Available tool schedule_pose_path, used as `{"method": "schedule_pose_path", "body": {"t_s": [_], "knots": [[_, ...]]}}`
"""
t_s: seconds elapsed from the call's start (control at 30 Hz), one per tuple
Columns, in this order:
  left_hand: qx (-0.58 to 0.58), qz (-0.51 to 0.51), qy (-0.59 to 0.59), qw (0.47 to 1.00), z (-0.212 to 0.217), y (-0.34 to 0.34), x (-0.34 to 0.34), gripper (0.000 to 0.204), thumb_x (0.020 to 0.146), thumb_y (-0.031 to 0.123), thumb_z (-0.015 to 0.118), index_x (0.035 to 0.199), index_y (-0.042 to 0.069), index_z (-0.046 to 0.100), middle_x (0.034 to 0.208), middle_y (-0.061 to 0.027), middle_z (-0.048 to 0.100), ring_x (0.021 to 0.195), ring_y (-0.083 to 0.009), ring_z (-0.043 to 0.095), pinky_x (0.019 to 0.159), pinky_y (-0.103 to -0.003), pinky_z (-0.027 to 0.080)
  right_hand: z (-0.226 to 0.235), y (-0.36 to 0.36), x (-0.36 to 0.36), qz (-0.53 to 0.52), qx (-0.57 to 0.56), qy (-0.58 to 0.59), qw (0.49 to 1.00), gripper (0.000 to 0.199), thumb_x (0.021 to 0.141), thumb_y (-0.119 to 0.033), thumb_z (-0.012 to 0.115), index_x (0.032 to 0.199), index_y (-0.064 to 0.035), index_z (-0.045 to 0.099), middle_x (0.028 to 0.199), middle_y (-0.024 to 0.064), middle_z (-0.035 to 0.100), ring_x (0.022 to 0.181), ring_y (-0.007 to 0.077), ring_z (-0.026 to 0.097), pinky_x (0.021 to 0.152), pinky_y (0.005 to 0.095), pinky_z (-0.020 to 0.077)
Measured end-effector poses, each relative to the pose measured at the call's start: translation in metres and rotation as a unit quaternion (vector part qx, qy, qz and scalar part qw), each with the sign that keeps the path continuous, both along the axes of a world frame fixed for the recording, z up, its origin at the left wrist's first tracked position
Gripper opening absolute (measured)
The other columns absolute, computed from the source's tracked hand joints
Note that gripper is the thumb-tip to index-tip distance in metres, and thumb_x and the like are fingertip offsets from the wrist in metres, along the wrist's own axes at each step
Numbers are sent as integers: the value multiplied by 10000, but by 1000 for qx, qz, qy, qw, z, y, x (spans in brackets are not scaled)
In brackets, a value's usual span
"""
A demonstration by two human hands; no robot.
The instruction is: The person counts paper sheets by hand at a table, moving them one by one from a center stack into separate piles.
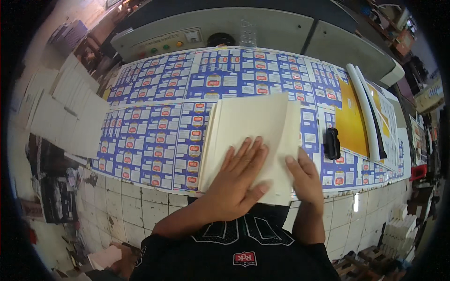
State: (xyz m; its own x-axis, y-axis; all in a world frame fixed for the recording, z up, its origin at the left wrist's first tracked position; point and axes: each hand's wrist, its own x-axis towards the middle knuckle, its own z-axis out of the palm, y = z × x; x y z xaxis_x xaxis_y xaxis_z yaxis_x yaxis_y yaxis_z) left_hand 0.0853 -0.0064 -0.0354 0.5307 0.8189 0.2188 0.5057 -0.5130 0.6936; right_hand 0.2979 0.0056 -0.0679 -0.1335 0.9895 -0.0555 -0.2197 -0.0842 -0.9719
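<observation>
Left hand (240, 173): laid palm-down on my top cream sheet (248, 119), fingers (243, 147) reaching up the page, slightly apart, nothing clamped. Left thumb (257, 191) is swung well out from the rest toward the right, over the lower part of the paper; a bit blurred, can't tell how hard it presses.

Right hand (307, 182): at the right edge of the cream paper stack (291, 133). Thumb tip is at the sheets' edge, a gap between it and my index finger; the other fingers sit close together, partly hidden. Can't tell if they pinch any paper.

Stack: on the table in front of me, just right of the middle, near edge close to my body. Top sheet's right side curls up, its upper right corner raised off the paper below; layers show uneven along the left side.

Under the stack: blue printed sheets (145, 140) covering the tabletop. To the right of my right hand, apart from it: a black handheld object (332, 143), then a yellow sheet (352, 126) and a white roll (363, 112). Grey machine (267, 30) behind the table.
</observation>
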Motion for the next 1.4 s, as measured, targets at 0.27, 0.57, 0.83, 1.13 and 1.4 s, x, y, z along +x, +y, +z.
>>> {"method": "schedule_pose_path", "body": {"t_s": [0.27,0.57,0.83,1.13,1.4], "knots": [[44,-3,-65,997,-15,-3,7,856,971,524,460,1485,-90,157,1533,-314,197,1443,-433,196,1142,-591,155,-24,-12,34,-58,-10,-77,995,431,886,-12,593,1307,19,506,1154,91,618,1012,141,578,895,293,472],[61,8,261,963,-45,-15,20,838,940,621,431,1459,-28,322,1559,-236,212,1450,-386,200,1167,-569,109,-28,-58,146,-292,65,26,954,509,845,13,597,1335,77,473,1234,151,603,1129,219,576,1023,333,412],[-20,55,-22,998,-17,-9,-1,682,1011,453,372,1504,0,242,1584,-208,181,1475,-373,143,1164,-561,74,-5,-32,69,-123,-48,-61,989,460,857,42,540,1316,45,503,1187,113,628,1041,173,604,918,301,475],[-65,-53,-64,994,-29,-8,10,950,915,626,487,1507,-41,159,1555,-303,154,1448,-455,161,1139,-593,139,-12,-10,-4,7,16,-152,988,421,937,-80,587,1332,27,486,1166,80,615,1045,144,574,898,270,461],[35,-22,199,979,-38,-13,20,927,916,662,437,1482,-45,241,1553,-266,206,1451,-410,186,1149,-604,113,-32,-60,128,-309,3,16,951,484,842,74,525,1324,64,472,1242,147,591,1107,196,582,985,304,431]]}}
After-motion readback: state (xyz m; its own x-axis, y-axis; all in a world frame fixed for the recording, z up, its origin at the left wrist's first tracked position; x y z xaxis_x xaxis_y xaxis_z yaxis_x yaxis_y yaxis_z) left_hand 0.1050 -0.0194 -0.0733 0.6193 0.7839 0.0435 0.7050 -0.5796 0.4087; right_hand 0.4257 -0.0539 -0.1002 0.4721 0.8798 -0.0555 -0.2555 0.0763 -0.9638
